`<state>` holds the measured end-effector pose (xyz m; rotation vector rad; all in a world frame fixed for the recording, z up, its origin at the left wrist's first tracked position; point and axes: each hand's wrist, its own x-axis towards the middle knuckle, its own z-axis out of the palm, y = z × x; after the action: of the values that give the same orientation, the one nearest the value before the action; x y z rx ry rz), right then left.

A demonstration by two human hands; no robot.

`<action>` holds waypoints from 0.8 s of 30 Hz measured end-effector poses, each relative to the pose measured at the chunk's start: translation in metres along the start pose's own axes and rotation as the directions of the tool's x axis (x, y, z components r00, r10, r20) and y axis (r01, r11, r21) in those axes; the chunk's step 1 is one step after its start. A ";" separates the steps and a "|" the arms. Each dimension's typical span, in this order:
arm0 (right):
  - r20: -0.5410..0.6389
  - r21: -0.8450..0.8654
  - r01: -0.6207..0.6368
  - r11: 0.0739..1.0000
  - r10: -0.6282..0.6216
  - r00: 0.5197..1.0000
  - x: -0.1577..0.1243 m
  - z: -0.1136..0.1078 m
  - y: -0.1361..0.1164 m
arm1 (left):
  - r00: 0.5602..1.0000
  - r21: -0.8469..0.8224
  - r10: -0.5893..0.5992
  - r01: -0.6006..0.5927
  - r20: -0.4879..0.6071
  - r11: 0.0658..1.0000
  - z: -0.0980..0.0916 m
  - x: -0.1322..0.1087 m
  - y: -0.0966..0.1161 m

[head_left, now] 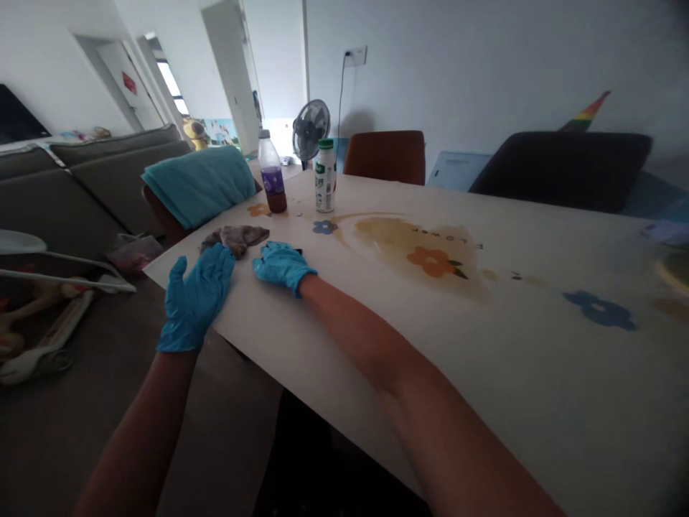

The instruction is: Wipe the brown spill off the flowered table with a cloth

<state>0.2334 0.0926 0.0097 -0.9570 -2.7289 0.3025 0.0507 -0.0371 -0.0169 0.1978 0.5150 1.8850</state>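
Observation:
Both my hands wear blue gloves. My left hand (194, 298) lies open at the table's near edge, fingers stretched toward a crumpled grey-brown rag (237, 237) that its fingertips almost touch. My right hand (280, 266) rests palm down on the table (409, 337) just right of the rag, fingers curled over a small dark thing that peeks out at its far side. Beyond them stand a clear bottle with a purple label and dark liquid (272, 172) and a white bottle with a green cap (325, 176).
The table's cream cover has flower prints. A teal towel (199, 183) hangs over a chair at the left. A brown chair (385, 156) and a dark chair (565, 169) stand behind. A fan (311, 128), a grey sofa (80, 183) and a floor item at the left.

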 end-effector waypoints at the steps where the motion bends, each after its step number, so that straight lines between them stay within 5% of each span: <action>1: -0.002 -0.002 0.019 1.000 -0.019 1.000 0.003 0.004 -0.011 | 1.000 -0.002 -0.001 0.001 0.000 1.000 -0.003 0.002 0.002; 6: -0.008 -0.022 0.175 0.984 -0.176 0.984 -0.020 0.012 -0.049 | 0.999 0.004 -0.004 0.004 -0.044 1.000 -0.010 0.009 0.007; 11: 0.034 -0.010 0.328 0.945 -0.328 0.944 -0.079 0.010 -0.049 | 0.996 0.012 0.046 -0.045 -0.071 0.999 -0.002 0.007 0.003; 16: 0.050 0.096 0.400 0.911 -0.406 0.913 -0.164 0.001 -0.016 | 0.986 0.035 0.103 -0.099 -0.127 0.994 0.013 0.001 -0.005; 22: 0.104 0.205 0.298 0.932 -0.324 0.940 -0.288 -0.033 0.055 | 0.983 0.102 0.110 -0.095 -0.148 0.990 0.024 -0.004 -0.008; 24: 0.013 0.176 0.277 0.945 -0.284 0.959 -0.331 -0.042 0.078 | 0.983 0.094 0.119 -0.106 -0.139 0.990 0.024 -0.004 -0.008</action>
<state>0.5424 -0.0529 -0.0215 -0.5133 -2.7694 0.4980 0.0680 -0.0324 0.0012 0.1508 0.6971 1.9988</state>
